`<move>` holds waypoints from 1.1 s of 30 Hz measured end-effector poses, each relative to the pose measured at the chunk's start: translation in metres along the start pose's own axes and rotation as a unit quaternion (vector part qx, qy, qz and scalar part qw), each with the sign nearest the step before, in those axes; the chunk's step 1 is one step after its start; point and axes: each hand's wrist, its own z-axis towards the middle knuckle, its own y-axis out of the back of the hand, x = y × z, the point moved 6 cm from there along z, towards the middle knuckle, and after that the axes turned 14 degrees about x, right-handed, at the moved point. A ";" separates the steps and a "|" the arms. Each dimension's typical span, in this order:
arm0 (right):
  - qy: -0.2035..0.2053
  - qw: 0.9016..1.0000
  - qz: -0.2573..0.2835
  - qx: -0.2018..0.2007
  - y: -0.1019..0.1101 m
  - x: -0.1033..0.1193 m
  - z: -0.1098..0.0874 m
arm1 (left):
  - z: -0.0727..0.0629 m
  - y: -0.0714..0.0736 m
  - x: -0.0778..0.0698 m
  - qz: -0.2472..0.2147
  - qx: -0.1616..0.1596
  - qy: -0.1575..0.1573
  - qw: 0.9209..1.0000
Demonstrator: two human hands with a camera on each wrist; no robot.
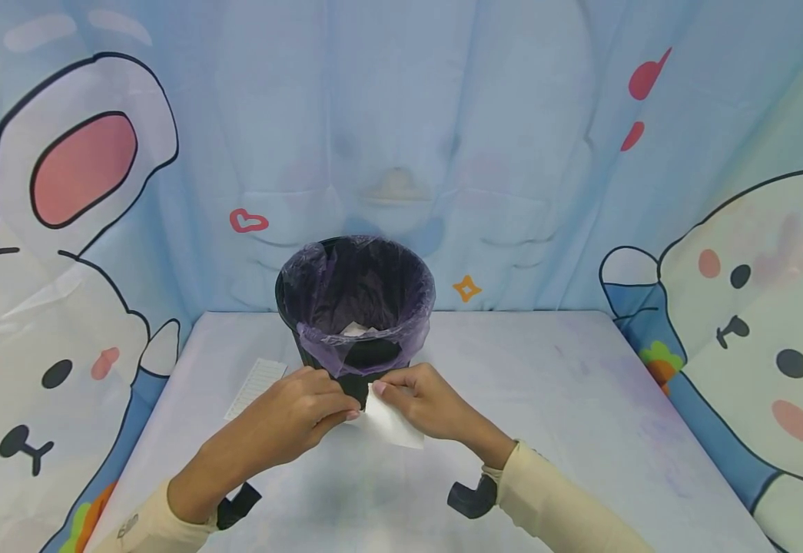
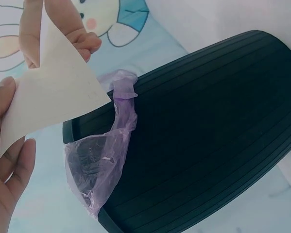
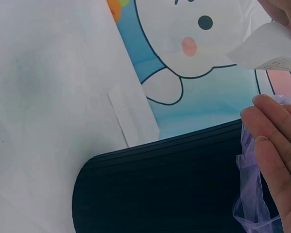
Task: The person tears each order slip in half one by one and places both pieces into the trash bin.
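Note:
A white slip of paper [image 1: 393,424] is held in front of the black trash can [image 2: 208,121]. My left hand [image 1: 297,411] pinches one side of it between thumb and fingers. On the other side, my right hand [image 1: 432,399] grips it with the thumb on top. In the left wrist view the paper [image 2: 53,99] is bent, with the two hands at separate edges. Faint print shows on the paper [image 3: 269,48] in the right wrist view. A translucent purple bag [image 1: 401,338] lines the can and folds over its rim.
Crumpled white paper [image 1: 356,329] lies inside the can. Left of the can, a printed white sheet [image 1: 257,384] rests on the pale table [image 1: 546,430]. A blue cartoon curtain [image 1: 512,153] hangs behind. Each wrist wears a black mount [image 1: 473,498].

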 end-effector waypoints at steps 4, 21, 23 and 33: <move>0.001 1.000 0.000 -0.002 0.000 0.000 -0.001 | 0.000 0.000 -0.001 -0.001 0.001 0.000 1.000; 0.001 1.000 -0.008 -0.016 0.005 -0.004 -0.003 | -0.002 0.004 -0.003 -0.004 -0.016 -0.009 1.000; 0.001 1.000 -0.008 -0.018 0.006 -0.004 -0.003 | -0.002 0.004 -0.003 -0.004 -0.016 -0.009 1.000; -0.006 1.000 -0.005 -0.028 0.009 -0.006 -0.004 | -0.002 0.005 -0.005 -0.009 -0.015 -0.019 1.000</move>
